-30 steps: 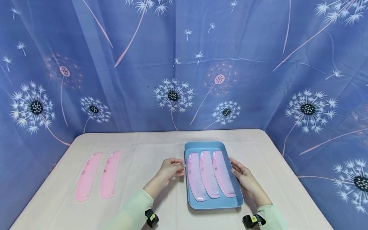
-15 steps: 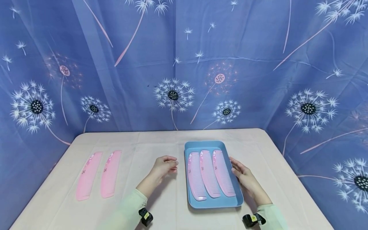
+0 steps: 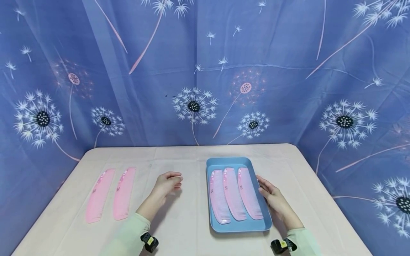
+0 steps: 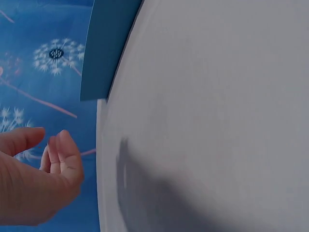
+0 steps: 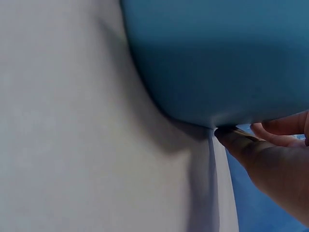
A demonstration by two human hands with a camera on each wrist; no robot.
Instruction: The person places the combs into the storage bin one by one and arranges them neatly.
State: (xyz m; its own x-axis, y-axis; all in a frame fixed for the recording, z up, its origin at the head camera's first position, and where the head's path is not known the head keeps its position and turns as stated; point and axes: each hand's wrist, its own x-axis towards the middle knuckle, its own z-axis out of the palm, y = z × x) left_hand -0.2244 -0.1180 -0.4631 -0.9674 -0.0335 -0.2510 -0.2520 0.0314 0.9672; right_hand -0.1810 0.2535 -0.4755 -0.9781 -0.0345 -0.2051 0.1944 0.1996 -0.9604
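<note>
In the head view, my left hand (image 3: 165, 185) hovers over the table between the loose combs and the tray, its fingers loosely bent with nothing in them. The left wrist view shows the same hand (image 4: 43, 174) apart from the tray. My right hand (image 3: 277, 202) touches the outside of the blue tray's (image 3: 238, 227) right wall. Up close in the right wrist view, its thumb (image 5: 241, 145) meets the tray wall (image 5: 217, 72). Inside the tray lie three pink combs side by side: left (image 3: 219, 199), middle (image 3: 232, 195) and right (image 3: 249, 195).
Two more pink combs, one (image 3: 100, 197) outermost and one (image 3: 124, 195) nearer the middle, lie on the left of the pale tablecloth (image 3: 179, 231). Blue curtains (image 3: 153, 106) with dandelion prints close in the back and both sides.
My left hand has let go of the tray's left side and moved left, away from it. The right hand, the tray and the combs stay where they were.
</note>
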